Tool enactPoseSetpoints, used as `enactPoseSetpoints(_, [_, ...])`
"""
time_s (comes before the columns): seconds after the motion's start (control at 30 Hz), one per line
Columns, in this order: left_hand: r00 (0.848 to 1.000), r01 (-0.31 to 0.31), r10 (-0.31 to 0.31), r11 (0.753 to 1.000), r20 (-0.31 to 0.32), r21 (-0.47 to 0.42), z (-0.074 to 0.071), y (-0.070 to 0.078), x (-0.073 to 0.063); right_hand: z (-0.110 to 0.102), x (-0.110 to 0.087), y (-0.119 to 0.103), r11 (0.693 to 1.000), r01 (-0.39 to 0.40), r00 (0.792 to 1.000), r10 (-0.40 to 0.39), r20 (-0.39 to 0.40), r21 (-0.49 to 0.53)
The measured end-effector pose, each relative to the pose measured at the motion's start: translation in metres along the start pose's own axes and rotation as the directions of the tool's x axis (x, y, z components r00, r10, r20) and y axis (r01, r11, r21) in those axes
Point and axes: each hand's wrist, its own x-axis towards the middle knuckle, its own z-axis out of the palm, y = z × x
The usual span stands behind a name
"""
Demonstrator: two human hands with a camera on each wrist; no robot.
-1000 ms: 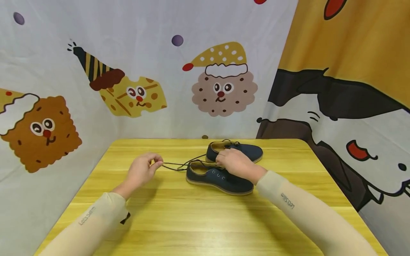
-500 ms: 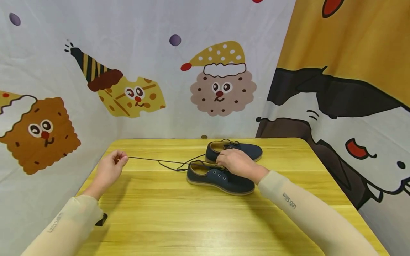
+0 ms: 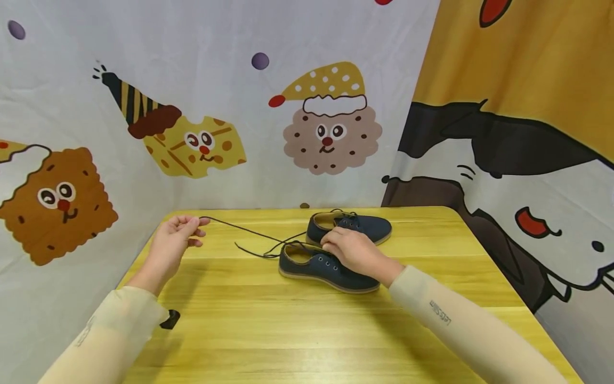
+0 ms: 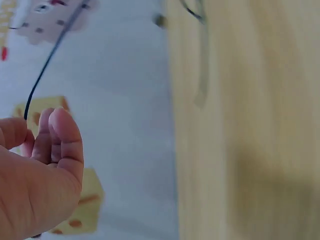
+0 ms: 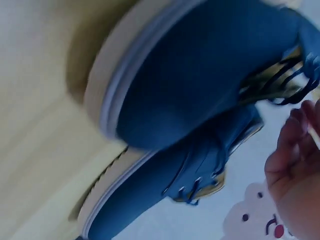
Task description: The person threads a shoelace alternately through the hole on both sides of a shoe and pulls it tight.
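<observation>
Two navy lace-up shoes with pale soles lie on the table. The near shoe (image 3: 331, 269) has its toe to the right, and the far shoe (image 3: 376, 228) sits right behind it. My left hand (image 3: 175, 242) pinches a dark shoelace (image 3: 249, 230) between thumb and forefinger, other fingers loosely bent; the lace runs back to the near shoe. My right hand (image 3: 355, 253) holds the near shoe at its lacing flap; the fingertips are partly hidden. In the right wrist view, the fingers (image 5: 295, 125) are close to laces crossing the opening.
Another loose lace end (image 3: 247, 249) trails on the table left of the near shoe. The wooden table (image 3: 268, 330) meets a cartoon-printed curtain (image 3: 273, 32) along its back edge.
My left hand has moved left and a little up, drawing the shoelace out into a long line, its other fingers now spread. My right hand has stayed at the near shoe.
</observation>
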Motion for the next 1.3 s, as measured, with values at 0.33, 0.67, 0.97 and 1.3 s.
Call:
enactPoseSetpoints(0.33, [0.998, 0.028, 0.01, 0.786, 0.059, -0.618, 0.048, 0.051, 0.019, 0.003, -0.012, -0.033, 0.989, -0.148, 0.989, 0.148, -0.02, 0.009])
enactPoseSetpoints(0.67, [0.99, -0.103, 0.111, 0.991, 0.091, -0.086, 0.113, 0.063, 0.025, 0.002, -0.016, -0.032, 0.958, -0.182, 0.983, 0.174, 0.053, 0.222])
enactPoseSetpoints(0.97, [0.858, -0.511, 0.25, 0.508, 0.449, 0.693, 0.187, 0.013, 0.015, 0.009, -0.021, -0.023, 0.902, -0.201, 0.977, 0.211, 0.014, 0.383])
enactPoseSetpoints(1.3, [0.731, -0.682, 0.221, 0.268, 0.646, 0.68, 0.219, -0.013, 0.011, 0.011, -0.022, -0.024, 0.892, -0.196, 0.976, 0.217, -0.006, 0.407])
